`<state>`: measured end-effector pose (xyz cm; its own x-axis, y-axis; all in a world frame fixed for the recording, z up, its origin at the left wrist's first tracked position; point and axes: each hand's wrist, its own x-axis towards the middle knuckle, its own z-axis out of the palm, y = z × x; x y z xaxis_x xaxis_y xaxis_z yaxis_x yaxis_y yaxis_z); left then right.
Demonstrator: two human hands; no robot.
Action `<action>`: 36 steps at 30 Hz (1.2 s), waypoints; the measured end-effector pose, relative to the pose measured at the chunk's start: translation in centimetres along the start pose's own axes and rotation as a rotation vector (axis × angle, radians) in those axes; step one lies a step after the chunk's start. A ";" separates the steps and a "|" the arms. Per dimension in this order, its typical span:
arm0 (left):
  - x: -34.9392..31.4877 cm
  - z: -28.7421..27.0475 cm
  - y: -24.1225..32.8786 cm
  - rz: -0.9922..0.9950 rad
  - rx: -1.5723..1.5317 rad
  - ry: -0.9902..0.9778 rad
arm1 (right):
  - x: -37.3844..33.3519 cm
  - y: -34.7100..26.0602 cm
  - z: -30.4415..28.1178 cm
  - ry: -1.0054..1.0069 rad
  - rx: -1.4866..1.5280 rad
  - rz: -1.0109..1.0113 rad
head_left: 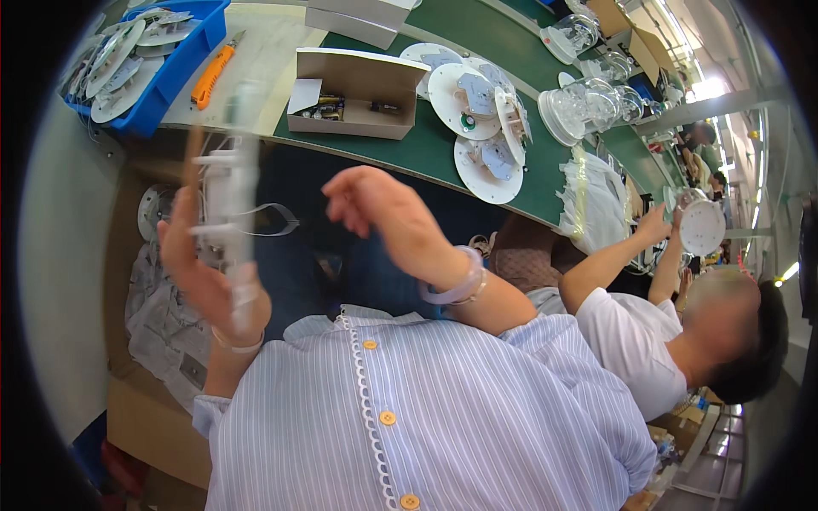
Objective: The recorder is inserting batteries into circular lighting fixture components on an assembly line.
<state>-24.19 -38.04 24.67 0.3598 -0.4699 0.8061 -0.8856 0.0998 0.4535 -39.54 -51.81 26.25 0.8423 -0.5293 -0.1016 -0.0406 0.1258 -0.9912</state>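
Note:
My left hand (200,260) grips a white round plate (243,196) that stands edge-on, smeared by motion. Short white posts stick out from its left side, and a loop of thin wire (277,220) hangs off its right. To the right, my right hand (366,200) is in the air over my lap, apart from the plate. Its fingers are loosely bent, slightly blurred, with nothing visible in them. In front of that hand, on the green bench (375,153), are an open cardboard box (349,128) with small dark parts and several white discs with circuit boards (464,102).
At the far left a blue bin (162,102) holds several white discs, beside an orange utility knife (215,75). A carton with white wrapping (162,315) stands low at left. Clear lamp bodies (584,106) stand on the bench. At right, a co-worker (630,332) holds a white-based part.

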 end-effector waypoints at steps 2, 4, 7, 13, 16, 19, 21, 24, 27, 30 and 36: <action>0.0 1.1 -0.8 0.183 0.223 -0.059 | -1.1 -1.6 -0.8 -0.132 0.191 -0.043; -0.4 1.9 -0.6 0.262 0.260 -0.111 | -2.2 -2.7 -0.6 -0.145 0.146 -0.067; -0.6 2.1 -0.3 0.320 0.267 -0.190 | -2.2 -3.4 0.2 -0.065 0.012 -0.093; -0.8 1.8 -0.2 0.371 0.201 0.103 | -0.4 -4.7 -1.5 0.107 0.324 -0.019; -0.9 1.0 -1.0 0.359 0.114 0.239 | 1.1 -5.9 -3.9 0.214 0.436 -0.267; -1.6 0.4 -1.2 0.236 0.102 0.222 | 2.9 -7.5 -7.5 0.321 0.564 -0.389; -1.9 0.1 -1.3 0.206 0.091 0.167 | 4.4 -7.8 -9.9 0.386 0.540 -0.433; -2.4 -0.1 -1.4 0.197 0.081 0.116 | 5.6 -6.9 -13.0 0.502 0.531 -0.370; -3.0 -0.3 -1.6 0.162 0.076 0.078 | 5.8 -4.1 -15.1 0.615 0.511 -0.291; -3.4 -0.3 -1.9 0.123 0.053 0.061 | 5.6 -0.8 -16.3 0.700 0.464 -0.241; -3.6 0.0 -2.0 0.064 0.039 0.040 | 5.5 3.7 -16.9 0.755 0.401 -0.087</action>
<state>-23.72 -36.50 20.87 0.3128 -0.4285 0.8477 -0.9177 0.0937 0.3860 -44.10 -68.43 20.55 0.2448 -0.9494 -0.1966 0.3204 0.2706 -0.9078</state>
